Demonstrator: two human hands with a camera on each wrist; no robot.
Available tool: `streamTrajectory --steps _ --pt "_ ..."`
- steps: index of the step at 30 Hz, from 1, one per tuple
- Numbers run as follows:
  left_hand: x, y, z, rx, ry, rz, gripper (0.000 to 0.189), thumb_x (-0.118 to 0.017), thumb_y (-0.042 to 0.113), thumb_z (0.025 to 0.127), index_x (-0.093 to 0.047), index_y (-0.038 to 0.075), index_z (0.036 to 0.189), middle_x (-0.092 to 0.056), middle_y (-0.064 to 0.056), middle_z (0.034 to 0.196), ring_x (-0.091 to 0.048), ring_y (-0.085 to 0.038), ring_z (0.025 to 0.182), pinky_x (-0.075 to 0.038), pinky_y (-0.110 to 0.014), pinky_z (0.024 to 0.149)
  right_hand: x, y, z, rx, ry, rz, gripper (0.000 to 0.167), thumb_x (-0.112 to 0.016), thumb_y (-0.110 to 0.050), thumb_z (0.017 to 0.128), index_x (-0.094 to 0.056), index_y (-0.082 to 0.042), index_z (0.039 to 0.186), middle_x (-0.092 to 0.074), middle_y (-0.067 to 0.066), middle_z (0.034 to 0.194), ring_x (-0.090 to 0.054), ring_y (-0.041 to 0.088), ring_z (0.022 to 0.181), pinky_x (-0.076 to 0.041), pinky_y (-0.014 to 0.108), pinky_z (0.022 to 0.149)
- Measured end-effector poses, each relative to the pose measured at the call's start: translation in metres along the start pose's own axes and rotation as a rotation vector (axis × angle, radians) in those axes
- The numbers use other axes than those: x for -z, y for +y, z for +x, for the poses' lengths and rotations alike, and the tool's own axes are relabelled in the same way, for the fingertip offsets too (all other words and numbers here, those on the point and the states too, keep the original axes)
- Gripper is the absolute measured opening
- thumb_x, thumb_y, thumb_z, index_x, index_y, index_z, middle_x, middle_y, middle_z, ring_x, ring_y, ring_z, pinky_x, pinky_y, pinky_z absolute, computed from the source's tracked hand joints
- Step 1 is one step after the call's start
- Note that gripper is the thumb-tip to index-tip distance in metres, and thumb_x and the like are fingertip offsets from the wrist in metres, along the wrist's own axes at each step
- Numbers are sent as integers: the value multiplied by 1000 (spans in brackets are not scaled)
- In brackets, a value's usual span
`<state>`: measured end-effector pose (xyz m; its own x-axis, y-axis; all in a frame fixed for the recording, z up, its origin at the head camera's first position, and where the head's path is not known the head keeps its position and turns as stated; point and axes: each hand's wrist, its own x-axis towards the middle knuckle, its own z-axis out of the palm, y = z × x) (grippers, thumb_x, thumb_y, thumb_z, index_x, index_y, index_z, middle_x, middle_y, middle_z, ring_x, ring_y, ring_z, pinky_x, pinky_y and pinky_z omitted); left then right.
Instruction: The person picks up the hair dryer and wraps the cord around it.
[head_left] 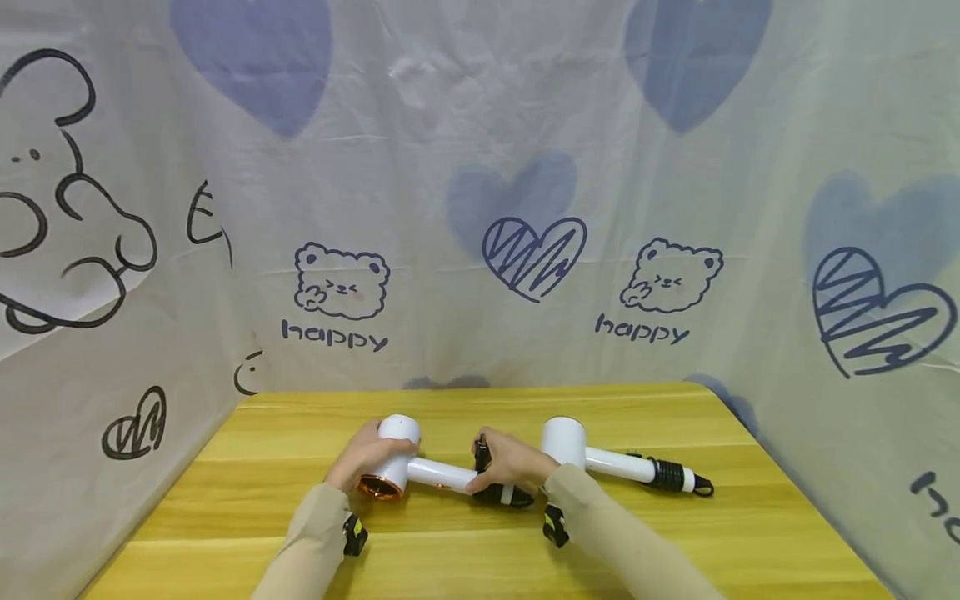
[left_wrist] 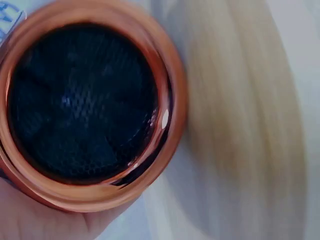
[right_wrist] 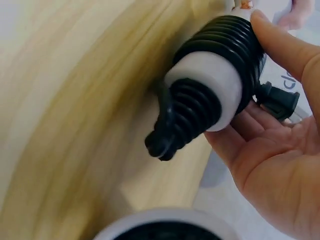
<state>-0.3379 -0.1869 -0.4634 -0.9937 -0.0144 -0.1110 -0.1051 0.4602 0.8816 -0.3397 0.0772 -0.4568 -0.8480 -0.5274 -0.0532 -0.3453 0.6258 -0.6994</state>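
Observation:
A white hair dryer (head_left: 431,472) with a copper-coloured ring lies across the middle of the table, its handle pointing right. My left hand (head_left: 367,457) grips its barrel from the left, thumb across the front side. The left wrist view is filled by the copper ring (left_wrist: 175,115) around the dark mesh, with part of the hand below it. Around the handle's end my right hand (head_left: 513,461) holds the wound black cord (right_wrist: 220,40), thumb on one side and fingers beneath. A black plug (right_wrist: 277,100) sticks out beside the coil, near the palm.
A second white hair dryer (head_left: 566,440) lies just right of my right hand, its handle wrapped in black cord (head_left: 666,475) and pointing right. The wood-grain table (head_left: 420,558) is bordered by pale printed cloth (head_left: 450,350) at the back and sides.

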Motion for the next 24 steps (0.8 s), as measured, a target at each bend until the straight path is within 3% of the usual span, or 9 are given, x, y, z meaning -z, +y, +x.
streamTrajectory --steps 3,8,11,13,16,18,24 --pt "-1 2 5 -53 55 78 78 -80 31 73 -47 -4 135 -62 -22 109 -62 -26 79 -55 -33 63 -4 2 3 -56 19 130 55 -87 -15 72 -51 -2 112 -58 7 93 -54 21 80 -49 34 69" --pt "-3 3 10 -68 100 193 78 -80 37 74 -51 -1 137 -64 -22 113 -61 -25 83 -52 -30 65 -7 6 6 -111 3 263 53 -84 -11 75 -48 0 113 -53 12 96 -53 24 81 -51 35 67" --pt "-2 6 11 -85 142 327 78 -78 46 74 -54 6 137 -66 -18 114 -60 -24 81 -48 -30 64 -7 5 8 -136 12 291 57 -83 -12 77 -47 2 119 -53 16 107 -52 26 92 -50 38 80" --pt "-1 9 10 -110 173 432 79 -77 52 74 -56 9 136 -67 -16 114 -60 -24 81 -46 -31 63 -7 4 8 -170 28 321 67 -82 -13 78 -43 2 130 -52 20 122 -52 32 107 -48 45 92" --pt "-2 12 10 -147 227 555 79 -74 60 74 -59 11 134 -69 -15 113 -60 -24 80 -45 -32 61 -6 3 6 -217 38 309 87 -81 -23 80 -30 0 147 -41 25 145 -42 39 132 -39 54 108" --pt "-3 12 10 -176 262 593 78 -73 62 75 -60 10 132 -70 -16 110 -61 -24 77 -45 -32 59 -6 3 5 -222 34 276 92 -79 -30 82 -27 0 151 -36 25 150 -38 41 136 -37 57 109" --pt "-7 8 6 -276 390 666 62 -64 60 84 -69 7 116 -72 -16 98 -60 -23 67 -46 -34 52 -4 6 -1 -154 22 167 68 -65 -37 93 -44 6 141 -50 23 139 -52 39 124 -46 54 101"
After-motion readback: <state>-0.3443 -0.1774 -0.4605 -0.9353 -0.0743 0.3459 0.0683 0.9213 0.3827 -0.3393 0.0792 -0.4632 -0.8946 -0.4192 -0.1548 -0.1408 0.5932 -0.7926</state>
